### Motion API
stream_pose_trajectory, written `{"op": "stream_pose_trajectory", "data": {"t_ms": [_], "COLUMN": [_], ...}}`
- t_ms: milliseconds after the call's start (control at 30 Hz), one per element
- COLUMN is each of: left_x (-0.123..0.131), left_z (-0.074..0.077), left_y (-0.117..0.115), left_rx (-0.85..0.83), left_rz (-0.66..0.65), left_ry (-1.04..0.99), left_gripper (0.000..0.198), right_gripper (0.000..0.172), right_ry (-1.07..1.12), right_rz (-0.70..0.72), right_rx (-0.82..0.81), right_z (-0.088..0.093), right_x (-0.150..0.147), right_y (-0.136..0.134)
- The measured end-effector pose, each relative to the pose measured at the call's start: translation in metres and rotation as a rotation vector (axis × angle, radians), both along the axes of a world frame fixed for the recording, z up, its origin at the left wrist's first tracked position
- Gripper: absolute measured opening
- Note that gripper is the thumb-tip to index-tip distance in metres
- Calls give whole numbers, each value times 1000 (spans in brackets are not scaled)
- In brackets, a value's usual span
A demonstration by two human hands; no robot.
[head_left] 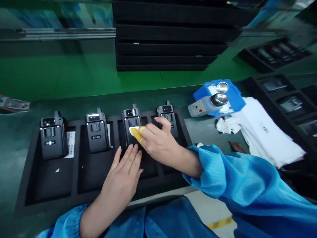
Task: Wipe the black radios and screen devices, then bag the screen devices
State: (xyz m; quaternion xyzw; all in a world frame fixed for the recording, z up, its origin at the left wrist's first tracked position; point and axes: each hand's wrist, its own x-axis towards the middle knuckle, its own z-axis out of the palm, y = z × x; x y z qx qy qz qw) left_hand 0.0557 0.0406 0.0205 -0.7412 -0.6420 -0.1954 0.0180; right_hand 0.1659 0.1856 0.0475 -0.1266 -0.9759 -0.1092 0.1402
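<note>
Several black handheld radios rest in a black foam tray (74,195), with "Riton" legible on some. My right hand (158,143), with yellow finger covers on its fingers, pinches a small white wipe (133,129) against the front of the middle-right radio (131,114). At that radio's lower end lies my left hand (125,172), its fingers stretched out and touching or nearly touching the casing. To the left sit another radio (97,129) and the leftmost radio (53,142). The rightmost radio (166,109) is partly hidden behind my right hand.
A blue bin (235,99) with white wipes stands at the back right, a metal-topped bottle (199,107) leaning on it. White sheets (267,132) and a crumpled wipe (228,125) lie nearby. Stacked black trays (163,49) stand behind; another foam tray (267,74) is at right.
</note>
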Motion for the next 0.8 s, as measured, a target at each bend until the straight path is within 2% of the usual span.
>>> {"op": "stream_pose_trajectory", "data": {"t_ms": [133,233,433,600,667,800], "left_x": [0,0,1,-5,-11,-30], "left_z": [0,-1,3,20,24,18], "left_y": [-1,-1,0,-23,-35,-51], "left_rx": [-12,-4,59,209,217,204], "left_rz": [-2,-11,-1,44,72,166], "left_ry": [-3,-5,-17,-328,-385,-247], "left_gripper": [37,36,33,23,31,43], "right_gripper": [32,31,29,28,26,26], "right_ry": [-2,10,23,30,77,117], "right_rz": [-124,-202,-11,-177,-190,-83], "right_rx": [14,39,52,90,112,127], "right_z": [5,9,3,12,21,33], "right_x": [18,21,7,15,9,-29], "right_y": [9,8,-4,16,25,29]}}
